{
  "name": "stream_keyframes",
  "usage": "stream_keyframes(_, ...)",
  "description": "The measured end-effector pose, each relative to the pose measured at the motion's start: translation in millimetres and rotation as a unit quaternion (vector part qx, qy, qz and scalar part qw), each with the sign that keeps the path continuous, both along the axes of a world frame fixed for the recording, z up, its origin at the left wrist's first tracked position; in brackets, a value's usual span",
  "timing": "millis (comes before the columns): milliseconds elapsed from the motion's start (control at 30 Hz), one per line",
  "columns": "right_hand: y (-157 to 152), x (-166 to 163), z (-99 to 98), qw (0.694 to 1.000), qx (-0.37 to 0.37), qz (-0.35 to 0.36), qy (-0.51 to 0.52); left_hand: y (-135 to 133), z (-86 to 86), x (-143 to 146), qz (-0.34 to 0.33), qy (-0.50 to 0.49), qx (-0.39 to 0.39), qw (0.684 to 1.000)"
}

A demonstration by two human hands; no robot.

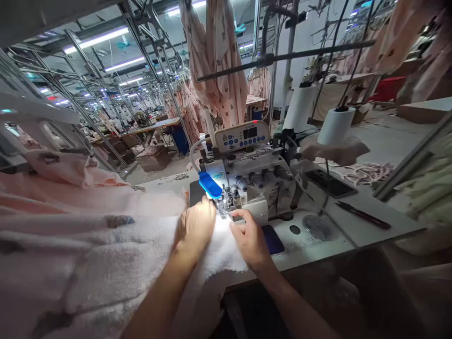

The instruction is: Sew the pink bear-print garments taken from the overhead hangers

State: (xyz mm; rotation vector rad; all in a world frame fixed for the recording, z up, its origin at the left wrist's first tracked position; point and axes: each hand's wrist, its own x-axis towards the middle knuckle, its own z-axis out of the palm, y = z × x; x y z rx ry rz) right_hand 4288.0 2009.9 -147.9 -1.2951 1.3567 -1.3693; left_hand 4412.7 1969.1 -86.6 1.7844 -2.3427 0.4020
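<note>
An overlock sewing machine (254,165) stands before me, its lamp shining on the needle area. Pale, fluffy fleece fabric (137,254) runs from the left across the table up to the presser foot. My left hand (197,221) is curled on the cloth just left of the foot; its fingertips are partly hidden under the blue guard (211,185). To the right of the foot, my right hand (249,235) grips the fabric's edge between thumb and bent forefinger. Both hands are closed on the same piece, close to the needle.
Tweezers (363,214), a phone (331,182) and a round clear dish (317,227) lie on the right of the table (339,245). Thread cones (337,126) rise behind them. Pink garments (219,61) hang above the machine. More pink cloth (70,174) is heaped at left.
</note>
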Motion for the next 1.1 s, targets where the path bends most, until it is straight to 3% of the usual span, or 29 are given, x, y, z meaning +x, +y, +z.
stream_keyframes(67, 13.4, 0.0, -2.8, 1.000, -0.008, 0.016, -0.022, 24.2, -15.0, 7.0, -0.076, 0.031, -0.048, 0.995)
stream_keyframes(133, 29.9, 0.5, -7.8, 0.997, -0.005, 0.056, -0.059, 51.2, -35.9, 14.5, -0.229, 0.086, -0.114, 0.963)
stream_keyframes(200, 42.5, 1.4, -14.4, 0.992, 0.006, 0.080, -0.093, 71.4, -55.4, 20.1, -0.264, 0.140, -0.129, 0.946)
stream_keyframes(267, 46.2, 2.3, -21.4, 0.996, -0.004, 0.037, -0.082, 80.8, -66.6, 22.5, -0.276, 0.194, -0.137, 0.931)
stream_keyframes(333, 42.0, 2.7, -27.4, 0.998, -0.035, -0.027, -0.047, 82.3, -68.5, 22.6, -0.283, 0.241, -0.145, 0.917)
stream_keyframes(367, 38.9, 2.8, -29.8, 0.998, -0.040, -0.023, -0.038, 81.9, -67.2, 22.5, -0.280, 0.258, -0.143, 0.914)
stream_keyframes(467, 37.0, 2.0, -32.8, 0.991, 0.004, 0.118, -0.070, 83.1, -61.7, 23.2, -0.249, 0.268, -0.117, 0.923)
stream_keyframes(533, 44.9, -0.3, -30.3, 0.980, 0.028, 0.173, -0.089, 87.2, -59.9, 24.1, -0.235, 0.255, -0.125, 0.930)
stream_keyframes(667, 66.5, -8.6, -16.7, 0.987, 0.026, 0.147, -0.051, 96.7, -58.8, 21.9, -0.252, 0.208, -0.139, 0.935)
stream_keyframes(800, 76.9, -14.1, -2.7, 0.991, 0.035, 0.132, -0.011, 103.7, -56.5, 16.5, -0.274, 0.250, -0.140, 0.918)
stream_keyframes(867, 79.8, -16.8, 0.7, 0.986, 0.055, 0.149, -0.045, 106.6, -56.3, 15.9, -0.282, 0.264, -0.145, 0.911)
stream_keyframes(967, 82.3, -23.3, -0.6, 0.964, 0.087, 0.226, -0.112, 109.6, -58.0, 19.1, -0.289, 0.210, -0.168, 0.919)
stream_keyframes(1033, 80.2, -28.3, -5.3, 0.970, 0.050, 0.230, -0.067, 110.5, -58.7, 22.0, -0.286, 0.173, -0.184, 0.925)
stream_keyframes(1100, 73.5, -31.8, -11.3, 0.986, -0.074, 0.135, 0.062, 109.8, -56.9, 23.8, -0.292, 0.158, -0.188, 0.924)
